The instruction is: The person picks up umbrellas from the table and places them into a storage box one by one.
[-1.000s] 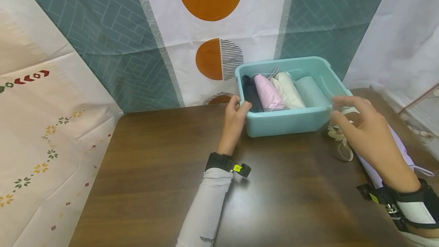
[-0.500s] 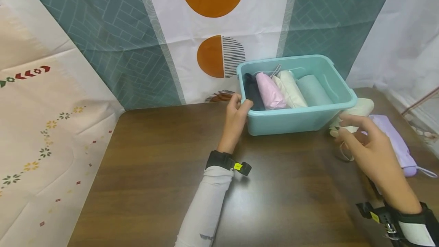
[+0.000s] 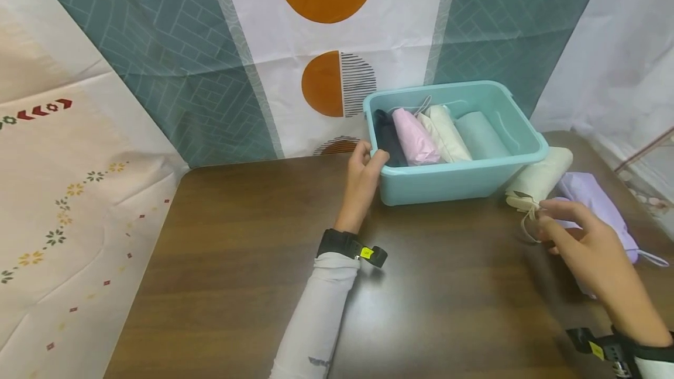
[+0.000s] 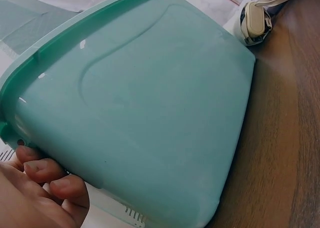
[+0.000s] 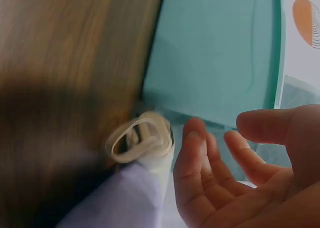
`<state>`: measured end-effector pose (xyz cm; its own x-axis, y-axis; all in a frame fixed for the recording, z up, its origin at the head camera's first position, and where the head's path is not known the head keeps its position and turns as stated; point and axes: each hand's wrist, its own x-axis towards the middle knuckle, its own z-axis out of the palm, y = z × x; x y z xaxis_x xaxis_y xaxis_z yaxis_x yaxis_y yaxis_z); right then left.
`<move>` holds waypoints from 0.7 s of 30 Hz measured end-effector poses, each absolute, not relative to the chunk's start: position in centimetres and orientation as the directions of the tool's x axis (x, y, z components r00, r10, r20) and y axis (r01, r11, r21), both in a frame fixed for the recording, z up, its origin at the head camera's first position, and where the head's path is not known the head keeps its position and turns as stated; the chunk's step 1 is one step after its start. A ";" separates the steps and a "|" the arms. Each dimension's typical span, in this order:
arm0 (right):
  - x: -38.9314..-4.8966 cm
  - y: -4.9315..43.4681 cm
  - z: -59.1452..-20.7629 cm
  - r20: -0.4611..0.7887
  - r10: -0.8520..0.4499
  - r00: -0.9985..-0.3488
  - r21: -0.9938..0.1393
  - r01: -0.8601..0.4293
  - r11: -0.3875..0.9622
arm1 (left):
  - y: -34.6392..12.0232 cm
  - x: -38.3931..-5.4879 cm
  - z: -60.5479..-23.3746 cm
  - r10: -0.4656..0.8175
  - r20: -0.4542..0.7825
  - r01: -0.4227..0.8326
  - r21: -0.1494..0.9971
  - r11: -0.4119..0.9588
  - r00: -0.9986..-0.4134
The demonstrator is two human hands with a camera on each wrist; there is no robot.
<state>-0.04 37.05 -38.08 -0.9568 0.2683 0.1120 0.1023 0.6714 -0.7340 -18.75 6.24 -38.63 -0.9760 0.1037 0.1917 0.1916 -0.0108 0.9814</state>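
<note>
At the bin's left front corner, my left hand [image 3: 362, 189] grips the rim of the light teal plastic bin [image 3: 439, 189]; the left wrist view shows fingers curled at its edge. Inside lie a dark bundle [image 3: 388, 142], a pink pouch [image 3: 416, 138], a cream rolled bundle [image 3: 444, 133] and a grey-green roll [image 3: 481, 135]. My right hand [image 3: 592, 244] hovers near the strap of a cream roll, which looks like a folding umbrella [image 3: 544, 171], beside the bin. Thumb and fingers stand apart with nothing between them in the right wrist view. A lavender pouch [image 3: 600, 203] lies partly behind this hand.
Everything stands on a brown wooden table [image 3: 237, 262]. A patterned curtain [image 3: 231, 75] hangs right behind the bin, and an embroidered cream cloth [image 3: 95, 203] drops along the left side. White fabric [image 3: 626, 51] hangs at the right.
My right hand has drawn back from the bin's right front corner, towards me and to the right, uncovering the cream roll and much of the lavender pouch. My left hand keeps its hold.
</note>
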 end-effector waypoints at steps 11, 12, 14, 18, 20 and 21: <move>0.6 39.8 -38.9 0.108 0.210 -0.972 -0.551 0.117 0.826 | 6.2 -18.9 -38.5 0.105 0.200 0.199 0.980 -0.018 -0.974; 0.6 39.9 -39.0 0.109 0.207 -0.972 -0.543 0.116 0.831 | 6.2 -18.9 -38.4 0.104 0.204 0.203 0.979 -0.021 -0.973; 0.6 40.0 -39.2 0.108 0.204 -0.973 -0.537 0.116 0.836 | 6.2 -18.9 -38.4 0.103 0.205 0.204 0.979 -0.024 -0.973; 0.7 40.3 -39.5 0.072 0.197 -0.978 -0.526 0.130 0.841 | 6.2 -18.7 -38.4 0.101 0.201 0.199 0.980 -0.024 -0.975; 0.8 40.4 -39.7 0.072 0.179 -0.981 -0.523 0.115 0.844 | 6.2 -18.7 -38.5 0.101 0.199 0.197 0.980 -0.024 -0.975; 0.8 40.5 -39.8 0.081 0.171 -0.982 -0.520 0.104 0.848 | 6.2 -18.6 -38.5 0.101 0.201 0.200 0.980 -0.024 -0.974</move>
<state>0.76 40.47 -39.78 -0.9820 0.1705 0.0814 0.1042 0.8480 -0.5196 -18.65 6.16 -38.47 -0.9743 0.1014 0.2012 0.1998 -0.0244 0.9795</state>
